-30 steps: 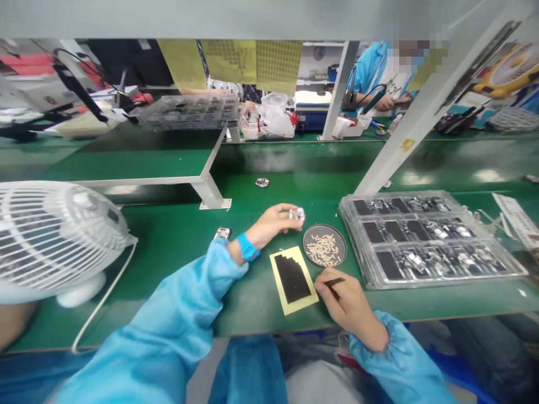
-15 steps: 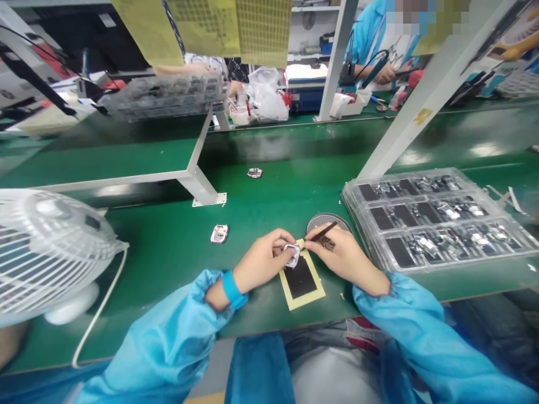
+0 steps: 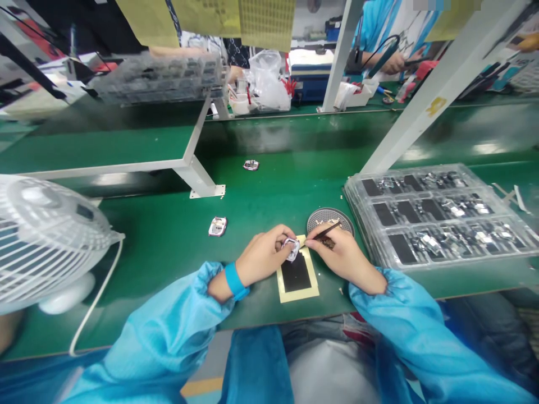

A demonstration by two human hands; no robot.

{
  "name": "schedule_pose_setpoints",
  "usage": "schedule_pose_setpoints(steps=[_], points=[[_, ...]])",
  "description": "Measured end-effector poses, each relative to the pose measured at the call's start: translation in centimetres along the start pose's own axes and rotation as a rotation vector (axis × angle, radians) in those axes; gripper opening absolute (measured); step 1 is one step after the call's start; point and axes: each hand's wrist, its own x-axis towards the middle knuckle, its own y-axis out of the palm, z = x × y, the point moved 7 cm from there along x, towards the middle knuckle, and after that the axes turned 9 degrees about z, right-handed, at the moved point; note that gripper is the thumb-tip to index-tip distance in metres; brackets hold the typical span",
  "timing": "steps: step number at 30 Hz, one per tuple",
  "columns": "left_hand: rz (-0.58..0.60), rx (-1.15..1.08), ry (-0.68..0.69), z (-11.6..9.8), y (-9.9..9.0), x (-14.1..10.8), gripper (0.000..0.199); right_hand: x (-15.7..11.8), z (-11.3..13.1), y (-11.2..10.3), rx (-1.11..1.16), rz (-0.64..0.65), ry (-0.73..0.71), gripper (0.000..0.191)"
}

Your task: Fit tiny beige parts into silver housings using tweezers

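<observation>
At the bench (image 3: 261, 202), the two hands had come together over the yellow-edged sheet (image 3: 312, 275), which lay close to the bench's front edge. A second earlier they had been apart: the left farther back by the dish, the right beside the sheet's right side. Now both were working at one spot, so the work had turned to the small case (image 3: 290, 249) itself.

The left hand (image 3: 263, 255) held that case tilted above the back part of the sheet, its rim pinched between thumb and forefinger; I could not make out how the fingers behind it lay. The right hand (image 3: 343, 252) pinched a slim dark tool (image 3: 330, 228) between thumb and fingertips, its working end beside the case's right side — whether it touched, I could not tell.

The round dish (image 3: 320, 213), with small pale pieces in it, sat just behind the right hand, between the sheet and the left edge of the stacked clear trays (image 3: 359, 221).

Two more cases lay apart on the bench: one (image 3: 218, 226) out beyond the left wrist, the other (image 3: 251, 165) farther toward the back edge. A white fan (image 3: 50, 235) stood at the left.
</observation>
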Motion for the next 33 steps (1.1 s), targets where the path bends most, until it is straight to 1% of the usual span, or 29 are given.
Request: schedule_pose_setpoints(steps=[3, 5, 7, 10, 14, 24, 33], points=[[-0.030, -0.048, -0.010, 0.5, 0.0, 0.1, 0.012, -0.6, 0.3, -0.5, 0.056, -0.057, -0.010, 0.002], [-0.058, -0.110, -0.017, 0.8, 0.1, 0.2, 0.013, -1.0, 0.9, -1.0, 0.087, -0.107, -0.064, 0.004], [-0.084, -0.175, -0.019, 1.1, 0.2, 0.3, 0.015, -1.1, 1.8, -1.3, 0.099, -0.141, -0.148, 0.009], [-0.110, -0.221, -0.017, 1.3, 0.3, 0.2, 0.016, -1.1, 2.7, -1.3, 0.071, -0.146, -0.244, 0.016], [-0.119, -0.218, -0.012, 1.3, 0.3, 0.1, 0.016, -1.1, 3.1, -1.0, 0.014, -0.134, -0.296, 0.019], [-0.122, -0.236, -0.012, 1.4, 0.3, 0.2, 0.017, -1.2, 2.9, -0.6, -0.028, -0.080, -0.319, 0.022], [-0.123, -0.246, -0.011, 1.3, 0.3, 0.1, 0.018, -1.2, 2.6, -0.2, -0.061, -0.051, -0.294, 0.024]])
